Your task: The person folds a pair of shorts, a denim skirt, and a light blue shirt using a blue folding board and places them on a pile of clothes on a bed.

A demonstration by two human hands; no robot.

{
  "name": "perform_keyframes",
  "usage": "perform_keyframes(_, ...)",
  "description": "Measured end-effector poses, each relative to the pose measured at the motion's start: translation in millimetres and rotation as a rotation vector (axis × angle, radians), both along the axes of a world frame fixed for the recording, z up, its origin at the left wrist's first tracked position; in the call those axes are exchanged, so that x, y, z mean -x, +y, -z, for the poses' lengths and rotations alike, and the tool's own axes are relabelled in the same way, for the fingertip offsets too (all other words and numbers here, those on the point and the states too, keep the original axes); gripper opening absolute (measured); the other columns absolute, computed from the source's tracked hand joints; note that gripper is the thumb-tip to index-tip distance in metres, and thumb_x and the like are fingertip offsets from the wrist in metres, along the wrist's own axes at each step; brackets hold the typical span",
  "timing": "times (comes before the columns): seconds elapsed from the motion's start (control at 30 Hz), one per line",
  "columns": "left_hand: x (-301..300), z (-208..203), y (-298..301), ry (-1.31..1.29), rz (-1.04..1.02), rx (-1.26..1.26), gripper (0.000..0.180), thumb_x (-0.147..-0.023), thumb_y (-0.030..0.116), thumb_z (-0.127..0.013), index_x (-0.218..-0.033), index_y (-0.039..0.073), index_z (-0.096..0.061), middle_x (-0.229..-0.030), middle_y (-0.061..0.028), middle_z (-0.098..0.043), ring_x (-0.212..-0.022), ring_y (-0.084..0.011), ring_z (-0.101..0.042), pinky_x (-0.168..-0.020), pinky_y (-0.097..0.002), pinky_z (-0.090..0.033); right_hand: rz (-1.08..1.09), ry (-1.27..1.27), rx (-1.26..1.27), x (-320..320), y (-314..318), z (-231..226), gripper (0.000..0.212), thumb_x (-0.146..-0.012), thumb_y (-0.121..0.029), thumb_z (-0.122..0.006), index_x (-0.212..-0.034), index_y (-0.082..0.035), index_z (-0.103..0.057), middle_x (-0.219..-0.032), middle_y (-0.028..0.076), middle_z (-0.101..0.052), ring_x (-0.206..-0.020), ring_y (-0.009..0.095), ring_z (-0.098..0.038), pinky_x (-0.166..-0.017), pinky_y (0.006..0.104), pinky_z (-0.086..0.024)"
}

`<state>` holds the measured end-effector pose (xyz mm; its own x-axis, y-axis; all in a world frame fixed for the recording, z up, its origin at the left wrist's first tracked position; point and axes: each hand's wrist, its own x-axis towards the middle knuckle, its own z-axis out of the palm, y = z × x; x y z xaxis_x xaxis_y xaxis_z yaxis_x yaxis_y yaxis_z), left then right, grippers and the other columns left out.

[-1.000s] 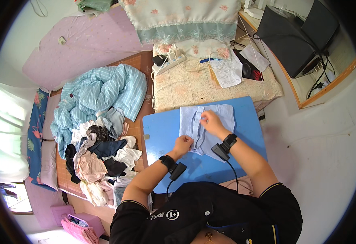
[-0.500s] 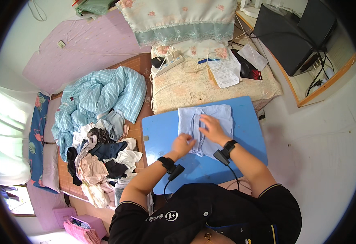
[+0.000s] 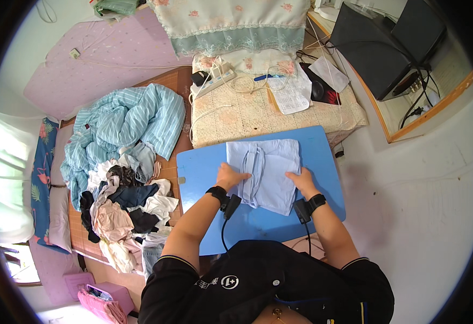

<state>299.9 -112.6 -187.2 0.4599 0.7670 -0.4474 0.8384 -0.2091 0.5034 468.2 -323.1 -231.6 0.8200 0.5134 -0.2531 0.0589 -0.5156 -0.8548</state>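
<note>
A light blue garment (image 3: 271, 173), folded into a rough rectangle with a loose strap or belt along its left part, lies on a blue tabletop (image 3: 204, 167). At its left edge is my left hand (image 3: 231, 177), the thumb laid over the cloth and the fingers curled round the side, partly hidden. My right hand (image 3: 303, 181) grips the opposite edge in the same way, thumb on top. Each wrist wears a black strap with a small dark device and a cable.
Left of the table, a heap of mixed clothes (image 3: 134, 208) and a striped blue quilt (image 3: 128, 119) lie on a bed. Beyond the table, a cloth-covered surface holds a power strip (image 3: 215, 82), papers (image 3: 290, 94) and cables. A black monitor (image 3: 371, 51) stands at far right.
My hands have moved apart, from the middle of the garment to its left and right edges. The right hand has come down from the strap toward me.
</note>
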Motion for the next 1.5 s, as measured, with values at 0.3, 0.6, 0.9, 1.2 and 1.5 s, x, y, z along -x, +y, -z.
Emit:
perform_keyframes(0.3, 77, 17, 8, -0.313, -0.094, 0.273, 0.069, -0.055, 0.033, -0.079, -0.104, -0.008, -0.05, -0.101, -0.0196, -0.058, -0.091, -0.0272, -0.058, -0.08, -0.0321, -0.046, -0.263, 0.537, -0.285, 34, 46, -25, 0.034, -0.073, -0.01, -0.064, -0.101, 0.006, -0.055, -0.093, 0.012, -0.061, -0.081, 0.02, -0.059, -0.071, 0.0315, -0.047)
perform_keyframes(0.6, 303, -15, -8, -0.588, -0.637, 0.157, 0.054, -0.061, 0.023, -0.077, -0.102, -0.004, -0.054, -0.095, -0.0135, -0.061, -0.086, -0.0202, -0.059, -0.077, -0.031, -0.047, -0.822, 0.513, -0.235, 187, 169, -52, 0.035, -0.077, -0.006, -0.057, -0.109, 0.007, -0.048, -0.103, 0.013, -0.057, -0.092, 0.02, -0.055, -0.081, 0.032, -0.044)
perform_keyframes(0.9, 512, 9, -117, -0.731, -1.156, 0.031, 0.046, -0.065, 0.017, -0.074, -0.102, -0.003, -0.055, -0.095, -0.0098, -0.061, -0.082, -0.0161, -0.058, -0.074, -0.029, -0.047, -1.377, 0.457, -0.097, 440, 221, 3, 0.035, -0.072, -0.001, -0.053, -0.107, 0.005, -0.05, -0.097, 0.01, -0.059, -0.088, 0.018, -0.055, -0.079, 0.0302, -0.043)
perform_keyframes(1.2, 567, 90, -169, -0.471, -1.391, -0.064, 0.056, -0.064, 0.023, -0.074, -0.103, -0.008, -0.048, -0.097, -0.0196, -0.058, -0.088, -0.0265, -0.058, -0.076, -0.0346, -0.046, -1.643, -0.225, 0.099, 533, 223, 54, 0.06, -0.07, -0.014, -0.057, -0.123, -0.003, -0.032, -0.115, 0.025, -0.046, -0.105, 0.038, -0.046, -0.089, 0.0407, -0.038)
perform_keyframes(1.5, 562, 52, -147, 0.112, -0.644, -0.511, 0.088, -0.065, 0.048, -0.066, -0.131, 0.004, -0.027, -0.134, -0.0218, -0.025, -0.125, -0.038, -0.019, -0.101, -0.0449, -0.019, -1.686, -0.826, -0.224, 529, 186, 28, 0.074, -0.065, -0.022, -0.066, -0.129, -0.01, -0.031, -0.13, 0.018, -0.029, -0.118, 0.036, -0.03, -0.097, 0.045, -0.026)
